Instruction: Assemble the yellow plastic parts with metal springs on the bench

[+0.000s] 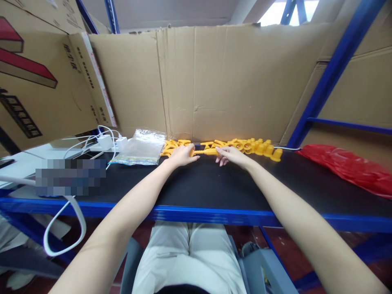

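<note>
Between my hands, just above the black shelf top, lies a yellow plastic rod (210,151) with a narrower, ridged-looking stretch towards the left. My left hand (181,155) is closed around a yellow rounded piece (192,153) at the rod's left end. With thumb and fingertips my right hand (229,156) pinches the rod's right end. Yellow branched parts (174,143) lie behind my left hand, and more branched parts (214,143) lie behind the rod. Several yellow cup-shaped pieces (260,148) are lined up behind and right of my right hand.
A clear plastic bag (139,149) lies left of my left hand. White chargers (105,142) and cables stand farther left. A red plastic bag (343,165) rests at the right. Cardboard (239,81) walls the back; a blue metal edge (214,214) runs along the front.
</note>
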Demonstrator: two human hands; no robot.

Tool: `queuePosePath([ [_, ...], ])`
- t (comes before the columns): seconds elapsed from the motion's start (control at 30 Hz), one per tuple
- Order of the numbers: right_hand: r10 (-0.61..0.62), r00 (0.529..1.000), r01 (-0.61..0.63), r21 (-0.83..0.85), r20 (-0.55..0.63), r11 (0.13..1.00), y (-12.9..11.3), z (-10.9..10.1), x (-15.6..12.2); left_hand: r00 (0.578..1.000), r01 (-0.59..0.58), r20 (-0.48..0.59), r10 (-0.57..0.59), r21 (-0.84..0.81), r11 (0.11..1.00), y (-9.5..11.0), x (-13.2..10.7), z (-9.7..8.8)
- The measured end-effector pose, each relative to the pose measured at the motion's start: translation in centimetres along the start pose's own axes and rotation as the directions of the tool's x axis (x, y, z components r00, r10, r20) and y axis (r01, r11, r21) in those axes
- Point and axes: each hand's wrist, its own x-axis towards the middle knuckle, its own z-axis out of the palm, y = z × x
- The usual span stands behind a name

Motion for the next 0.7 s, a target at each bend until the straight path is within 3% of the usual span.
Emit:
queuePosePath([
  [0.4, -0.057, 0.997, 0.060, 0.049, -0.049, 0.997, 0.75, -0.63, 0.41, 1.000, 0.005, -0.007, -0.005, -0.034, 0.999, 0.29, -0.21, -0.27],
  [0.7, -0.004, 0.997, 0.007, 0.038, -0.072, 0.999, 0.06, -0.19, 0.08, 1.000, -0.015, -0.003, 0.014, -0.051, 0.999, 0.18, -0.22, -0.19],
])
